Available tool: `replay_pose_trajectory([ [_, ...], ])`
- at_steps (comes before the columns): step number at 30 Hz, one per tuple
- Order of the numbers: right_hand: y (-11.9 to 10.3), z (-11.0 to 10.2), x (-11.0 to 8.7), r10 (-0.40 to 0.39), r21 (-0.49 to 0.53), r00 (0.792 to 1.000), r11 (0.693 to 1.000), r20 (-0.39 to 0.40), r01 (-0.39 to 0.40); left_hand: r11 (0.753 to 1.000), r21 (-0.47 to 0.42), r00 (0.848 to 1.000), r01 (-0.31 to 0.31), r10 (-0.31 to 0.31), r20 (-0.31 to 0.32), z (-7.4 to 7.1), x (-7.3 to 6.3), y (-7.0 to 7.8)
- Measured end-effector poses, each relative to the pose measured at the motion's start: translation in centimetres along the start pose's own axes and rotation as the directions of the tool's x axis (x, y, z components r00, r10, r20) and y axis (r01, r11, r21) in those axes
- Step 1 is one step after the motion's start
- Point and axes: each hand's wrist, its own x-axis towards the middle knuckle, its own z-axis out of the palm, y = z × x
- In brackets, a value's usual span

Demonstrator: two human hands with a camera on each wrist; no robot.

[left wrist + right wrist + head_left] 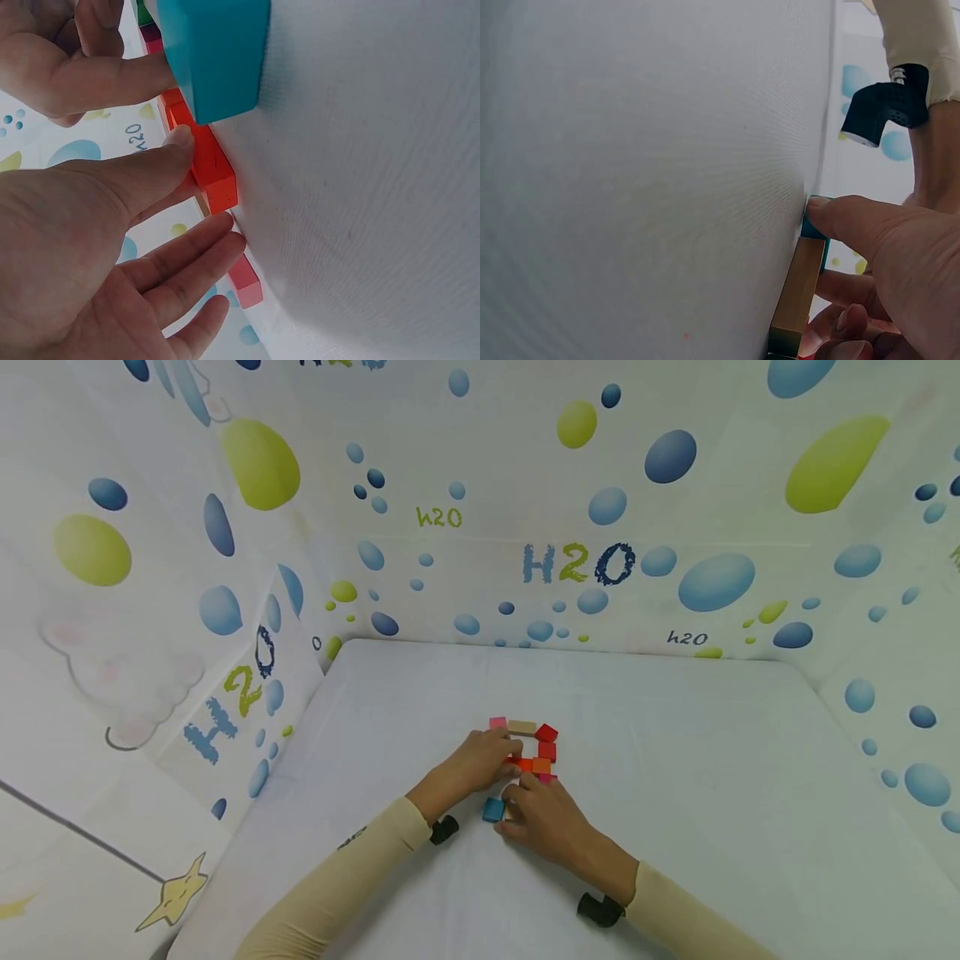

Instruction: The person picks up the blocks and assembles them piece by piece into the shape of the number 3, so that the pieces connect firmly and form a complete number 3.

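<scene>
My left hand (483, 760) reaches in from the left, its thumb and index finger pinching an orange-red block (214, 174) in the left wrist view. Beside that block sits an orange block (542, 766). Nearer the body, my right hand (546, 818) holds a teal block (493, 810) between thumb and index finger. The thumb tip lies on the teal block's end in the right wrist view. A long wooden block (799, 285) lines up against the teal one, mostly covered by the right hand in the head view.
Around the left hand stand a pink block (498, 723), a tan block (522, 727), a tilted red block (546, 733) and another red block (547, 752). A magenta block (548, 777) peeks out above the right hand. White cloth (675, 777) covers the table, with patterned walls behind.
</scene>
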Motion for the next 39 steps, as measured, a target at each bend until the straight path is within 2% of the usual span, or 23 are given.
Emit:
replay_pose_trajectory([
  [23, 0.02, 0.01, 0.08, 0.001, -0.019, 1.000, 1.000, -0.010, -0.001, 1.000, -0.007, 1.000, -0.011, 0.011, -0.010, 0.05, -0.07, -0.03],
  [31, 0.14, 0.19, 0.15, -0.021, -0.051, 0.999, 0.999, -0.028, 0.019, 1.000, 0.003, 1.000, -0.003, 0.003, -0.006, 0.21, 0.05, -0.15],
  [39, 0.21, -0.38, 0.09, -0.009, -0.037, 1.000, 0.999, -0.007, 0.009, 1.000, -0.007, 1.000, -0.002, 0.002, 0.006, 0.05, 0.10, -0.09],
])
